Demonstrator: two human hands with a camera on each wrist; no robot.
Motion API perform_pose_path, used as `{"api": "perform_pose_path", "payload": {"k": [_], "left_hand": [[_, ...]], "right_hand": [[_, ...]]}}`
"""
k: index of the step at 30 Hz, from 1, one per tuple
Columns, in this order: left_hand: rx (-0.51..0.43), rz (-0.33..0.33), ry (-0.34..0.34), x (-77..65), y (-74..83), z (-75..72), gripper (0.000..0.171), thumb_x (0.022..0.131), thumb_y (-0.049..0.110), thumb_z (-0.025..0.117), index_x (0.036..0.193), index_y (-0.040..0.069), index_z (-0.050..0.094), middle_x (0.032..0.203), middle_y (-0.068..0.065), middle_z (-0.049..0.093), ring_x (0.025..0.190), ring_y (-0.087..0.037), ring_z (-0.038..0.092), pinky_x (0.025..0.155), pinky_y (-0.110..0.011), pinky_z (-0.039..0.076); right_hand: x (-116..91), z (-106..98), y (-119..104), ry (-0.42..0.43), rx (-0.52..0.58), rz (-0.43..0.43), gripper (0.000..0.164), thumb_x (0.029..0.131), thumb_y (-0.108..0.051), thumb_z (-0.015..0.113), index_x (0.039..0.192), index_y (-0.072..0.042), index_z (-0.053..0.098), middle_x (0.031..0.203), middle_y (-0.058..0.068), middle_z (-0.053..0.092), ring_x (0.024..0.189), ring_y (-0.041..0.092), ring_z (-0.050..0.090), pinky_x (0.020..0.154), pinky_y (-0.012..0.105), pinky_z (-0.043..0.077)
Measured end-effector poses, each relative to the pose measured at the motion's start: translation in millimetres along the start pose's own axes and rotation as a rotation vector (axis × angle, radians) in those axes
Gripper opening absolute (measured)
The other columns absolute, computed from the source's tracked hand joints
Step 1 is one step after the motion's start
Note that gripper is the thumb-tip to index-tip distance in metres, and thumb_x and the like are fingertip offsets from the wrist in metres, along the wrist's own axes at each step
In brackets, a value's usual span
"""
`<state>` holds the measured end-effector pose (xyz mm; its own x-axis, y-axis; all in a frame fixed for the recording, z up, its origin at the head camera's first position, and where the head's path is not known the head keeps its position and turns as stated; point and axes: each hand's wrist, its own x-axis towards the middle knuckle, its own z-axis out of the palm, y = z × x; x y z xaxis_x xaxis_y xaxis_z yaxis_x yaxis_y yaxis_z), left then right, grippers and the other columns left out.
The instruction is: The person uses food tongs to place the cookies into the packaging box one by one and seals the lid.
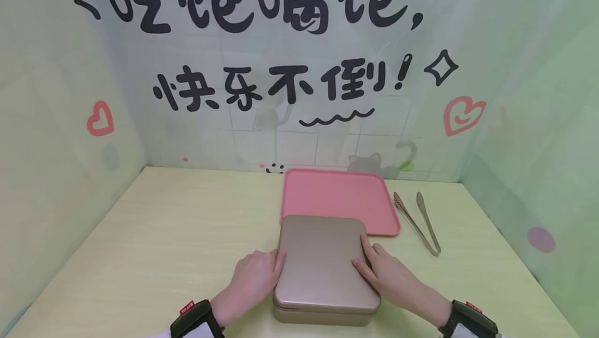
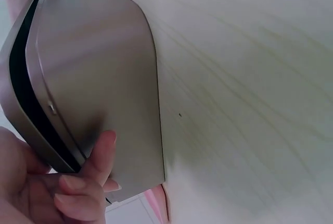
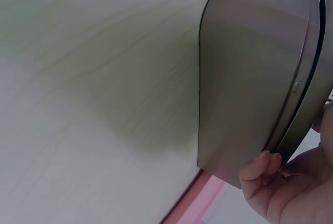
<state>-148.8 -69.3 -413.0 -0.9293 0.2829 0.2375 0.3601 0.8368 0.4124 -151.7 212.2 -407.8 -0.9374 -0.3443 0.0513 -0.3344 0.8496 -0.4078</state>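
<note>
A metallic beige-brown rectangular tin (image 1: 326, 317) stands on the table, its long side pointing away from me. Its flat lid (image 1: 323, 268) sits slightly raised at the near end, where a dark gap shows in both wrist views. My left hand (image 1: 256, 278) grips the lid's left edge, with one finger against the tin's side wall (image 2: 99, 73). On the opposite side my right hand (image 1: 390, 275) holds the right edge, thumb over the top and fingertips (image 3: 257, 165) curled under the rim. The tin's inside is hidden.
Behind the tin lies a pink tray (image 1: 334, 192), partly covered by it from my view. Metal tongs (image 1: 421, 226) lie spread to the tray's right. Printed fabric walls (image 1: 299, 145) enclose the pale wood-grain table (image 1: 187, 234) at the back and sides.
</note>
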Motion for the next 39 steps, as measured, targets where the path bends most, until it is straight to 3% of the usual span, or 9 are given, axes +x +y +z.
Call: {"api": "perform_pose_path", "payload": {"k": [15, 25, 39], "left_hand": [[-0.053, 0.010, -0.027, -1.5, -2.6, 7.0, 0.034, 0.100, 0.016, 0.049, 0.067, 0.009, 0.050, 0.053, 0.004, 0.036, 0.048, -0.009, 0.035, 0.042, -0.026, 0.031], [-0.042, -0.026, -0.005, -1.6, -4.0, 16.5, 0.029, 0.100, 0.016, 0.049, 0.076, 0.002, 0.055, 0.057, 0.000, 0.042, 0.048, -0.012, 0.039, 0.042, -0.027, 0.034], [0.077, 0.083, 0.076, -2.2, -5.1, 20.8, 0.027, 0.099, 0.012, 0.051, 0.073, 0.004, 0.048, 0.055, 0.000, 0.040, 0.046, -0.012, 0.037, 0.038, -0.027, 0.034]], "right_hand": [[-2.1, 5.8, -2.0, 0.031, -0.048, -0.004, 0.066, 0.099, -0.031, 0.054, 0.145, 0.010, 0.030, 0.098, 0.012, 0.053, 0.067, 0.014, 0.047, 0.065, 0.038, 0.046], [-2.5, 8.5, -0.5, 0.040, -0.051, -0.005, 0.065, 0.099, -0.032, 0.055, 0.144, 0.009, 0.034, 0.097, 0.011, 0.052, 0.067, 0.014, 0.046, 0.063, 0.035, 0.045], [-4.8, 16.6, 3.1, 0.106, -0.127, -0.041, 0.062, 0.098, -0.027, 0.057, 0.143, 0.009, 0.036, 0.111, 0.018, 0.056, 0.082, 0.030, 0.063, 0.071, 0.042, 0.050]]}}
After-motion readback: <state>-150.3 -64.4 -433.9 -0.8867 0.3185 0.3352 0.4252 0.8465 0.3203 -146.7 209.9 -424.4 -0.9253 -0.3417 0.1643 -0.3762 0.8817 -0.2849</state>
